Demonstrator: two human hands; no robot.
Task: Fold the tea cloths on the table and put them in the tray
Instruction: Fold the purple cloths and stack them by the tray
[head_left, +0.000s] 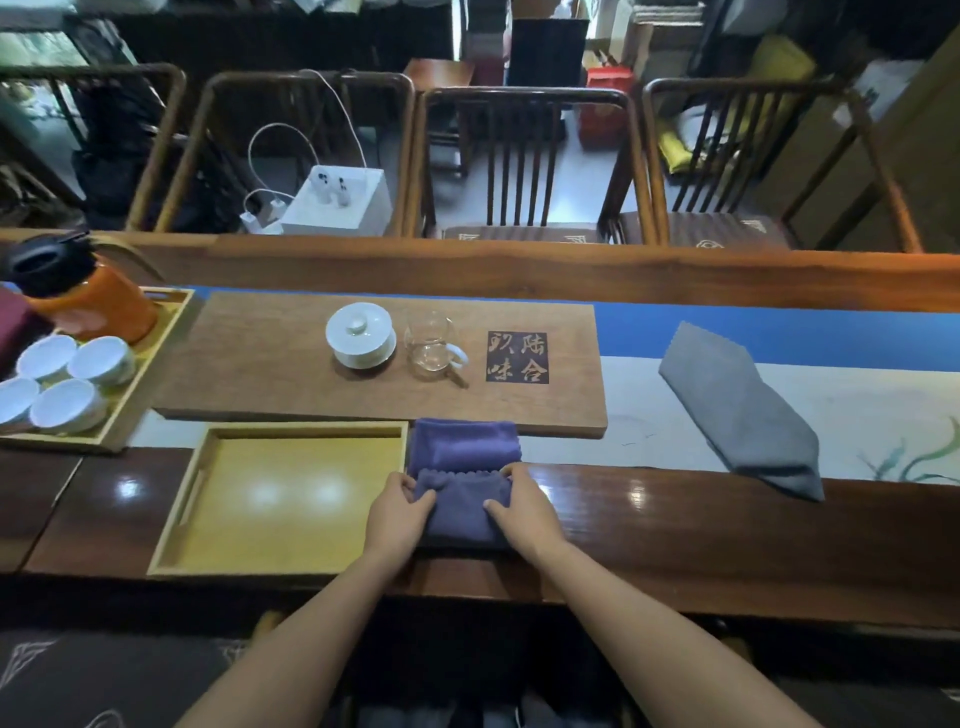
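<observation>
Fingers (415, 496) of both hands pinch the half-folded purple terry tea cloth (462, 452) beside the shallow yellow wooden tray (176, 506) on the desk (675, 530).

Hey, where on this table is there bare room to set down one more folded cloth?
The yellow tray holds nothing, just left of the purple cloth both hands are folding. Bare dark wood also lies between that cloth and the grey cloth. Crowded: the far-left tray with white cups and an orange flask, and the board around the lidded bowl and glass pitcher.
</observation>
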